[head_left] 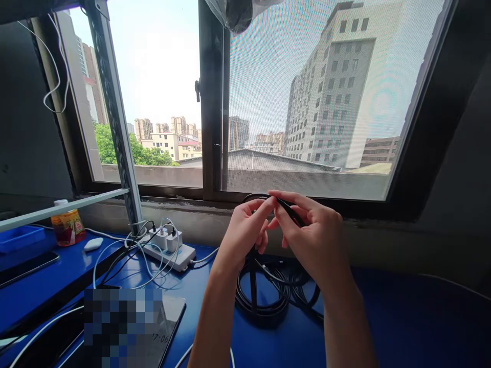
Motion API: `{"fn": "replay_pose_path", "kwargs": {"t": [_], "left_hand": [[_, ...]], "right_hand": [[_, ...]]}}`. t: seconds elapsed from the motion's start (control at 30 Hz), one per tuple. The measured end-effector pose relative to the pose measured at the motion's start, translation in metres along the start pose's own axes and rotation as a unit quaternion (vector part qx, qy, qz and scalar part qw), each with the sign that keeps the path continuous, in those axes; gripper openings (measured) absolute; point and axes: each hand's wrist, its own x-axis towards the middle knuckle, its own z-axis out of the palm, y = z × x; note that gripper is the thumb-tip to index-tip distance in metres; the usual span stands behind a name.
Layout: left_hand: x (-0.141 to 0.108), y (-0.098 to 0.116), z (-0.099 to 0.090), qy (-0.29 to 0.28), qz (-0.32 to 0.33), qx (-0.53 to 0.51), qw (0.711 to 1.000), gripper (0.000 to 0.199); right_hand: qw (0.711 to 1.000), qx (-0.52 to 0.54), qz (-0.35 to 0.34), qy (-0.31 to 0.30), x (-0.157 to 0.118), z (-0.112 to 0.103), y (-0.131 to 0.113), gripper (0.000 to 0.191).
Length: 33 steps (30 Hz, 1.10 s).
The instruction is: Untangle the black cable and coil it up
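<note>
Both hands are raised in front of the window, fingertips meeting over a black cable [285, 206]. My left hand [249, 222] pinches it between thumb and forefinger. From the other side, my right hand [312, 222] grips the same cable, its fingers closed around a doubled stretch. Part of the cable arches behind the left fingertips, and a length hangs down below the hands. On the blue table under them lies a coiled pile of black cable [264, 306]. My right wrist and forearm cover part of that pile. What sits exactly between the fingertips is hidden.
Left of the hands, a white power strip [180, 258] holds several plugs with tangled cords. A dark tablet [172, 317] lies at the front left. Farther left are an orange-red container [69, 227], a white case [93, 244], a phone [30, 268] and a blue tray [22, 239].
</note>
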Motion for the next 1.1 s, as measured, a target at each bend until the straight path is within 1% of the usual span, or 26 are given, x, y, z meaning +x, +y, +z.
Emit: {"fn": "replay_pose_path", "kwargs": {"t": [0.2, 0.3, 0.47, 0.67, 0.9, 1.1], "left_hand": [[-0.0001, 0.0006, 0.0004, 0.003, 0.002, 0.001, 1.000, 0.031], [-0.0002, 0.0015, 0.0006, 0.008, 0.002, 0.000, 1.000, 0.030], [-0.0007, 0.0021, 0.0000, 0.008, 0.009, -0.001, 1.000, 0.029], [-0.0007, 0.0022, -0.0006, 0.005, 0.016, -0.006, 1.000, 0.027], [-0.0014, 0.0026, -0.0003, 0.004, 0.018, -0.007, 1.000, 0.029], [-0.0003, 0.0017, -0.0011, 0.004, 0.015, -0.008, 1.000, 0.031]], "right_hand": [[1.000, -0.002, -0.012, -0.003, -0.0010, -0.0013, 0.0006, 0.030], [1.000, 0.005, -0.007, -0.004, -0.0009, -0.0011, 0.0012, 0.030], [1.000, 0.013, -0.013, 0.013, -0.0011, 0.0010, 0.0010, 0.027], [1.000, 0.010, 0.002, 0.018, -0.0020, 0.0019, -0.0014, 0.028], [1.000, 0.020, 0.003, 0.014, -0.0017, 0.0009, -0.0027, 0.028], [1.000, 0.015, 0.004, -0.001, -0.0015, 0.0011, -0.0024, 0.028]]}}
